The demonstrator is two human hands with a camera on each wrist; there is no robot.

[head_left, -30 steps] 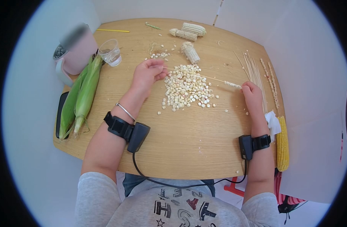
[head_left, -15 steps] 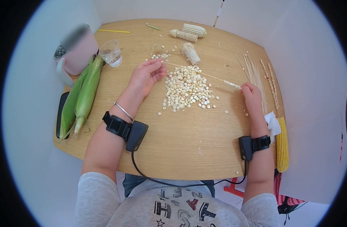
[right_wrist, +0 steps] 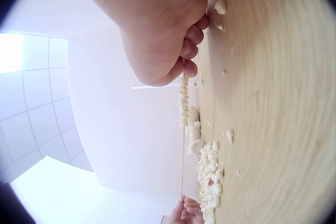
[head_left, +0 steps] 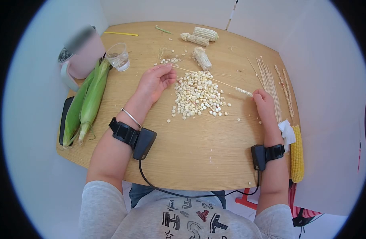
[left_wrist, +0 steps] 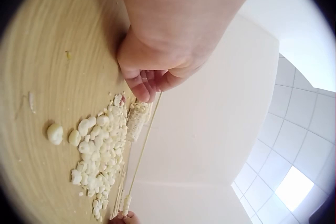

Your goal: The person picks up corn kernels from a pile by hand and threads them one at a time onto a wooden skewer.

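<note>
A thin wooden skewer (head_left: 225, 83) stretches between the two hands, above a pile of loose white corn kernels (head_left: 197, 93). My left hand (head_left: 156, 81) pinches its far left end between thumb and fingertip, the other fingers loosely bent. At the opposite end, my right hand (head_left: 265, 105) grips the skewer with curled fingers. A short row of threaded kernels (right_wrist: 184, 100) sits on the skewer right beside the right fingertips. The stretch of skewer (left_wrist: 144, 148) from there to the left fingertips is bare.
Partly stripped cobs (head_left: 202, 58) lie behind the pile. Bare skewers (head_left: 268, 85) and kernel-filled skewers (head_left: 287, 89) lie at right, near a tissue (head_left: 286, 131) and yellow corn cob (head_left: 297, 155). Husked ears (head_left: 91, 101), a plastic cup (head_left: 119, 59) and a pink mug (head_left: 85, 55) stand left.
My left hand has shifted slightly away from me, its fingertips raising the skewer's left end. The right hand and the threaded kernels have stayed almost in place.
</note>
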